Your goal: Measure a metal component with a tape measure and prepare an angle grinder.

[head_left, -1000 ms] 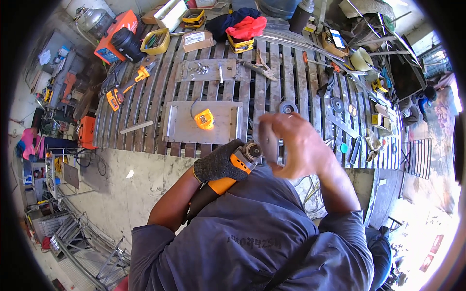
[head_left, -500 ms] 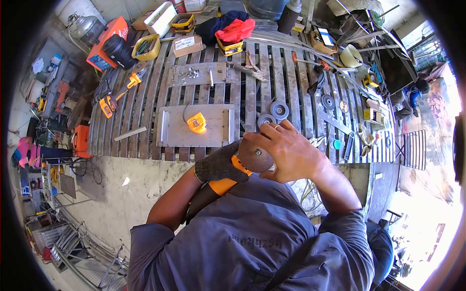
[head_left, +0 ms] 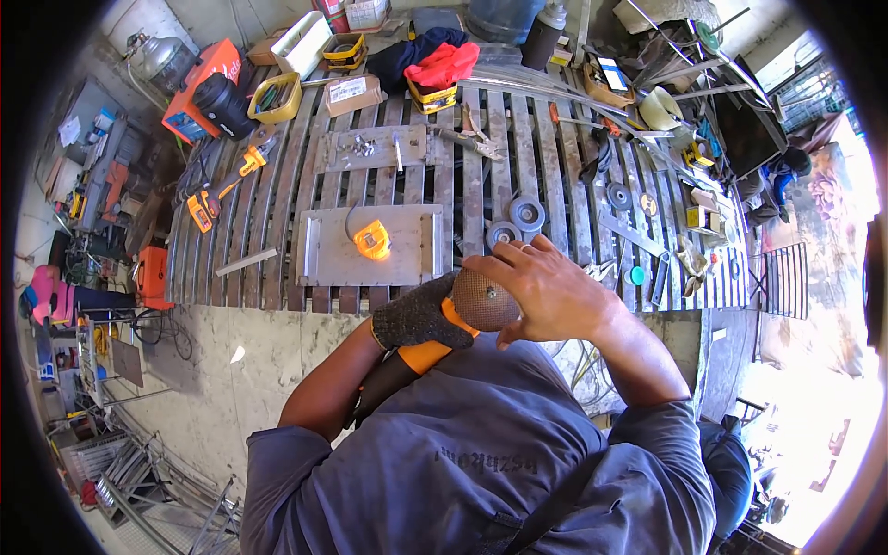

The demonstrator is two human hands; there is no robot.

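Observation:
Close to my chest, my left hand (head_left: pixel 418 316), in a dark work glove, is wrapped round the head end of an orange and black angle grinder (head_left: pixel 424 355). A round brown mesh-patterned disc (head_left: pixel 483 305) sits on the grinder, facing up, with a small metal spindle end at its centre. My bare right hand (head_left: pixel 564 294) curls over the disc's right side, fingers at its far rim and thumb at its near edge. Just beyond the hands, two grey grinding discs, a nearer disc (head_left: pixel 502 234) and a farther disc (head_left: pixel 527 213), lie on the slatted bench.
Ahead spans the slatted metal bench (head_left: pixel 277 222). On it lie a metal plate (head_left: pixel 319 254) with a yellow tape measure (head_left: pixel 372 240), a second grinder (head_left: pixel 222 190), pliers-like clamps (head_left: pixel 472 141) and a green cap (head_left: pixel 635 276). Another person (head_left: pixel 791 171) is at the far right.
The view has shifted slightly, so the bench things sit a little differently. Both hands keep the same hold on the grinder and its disc.

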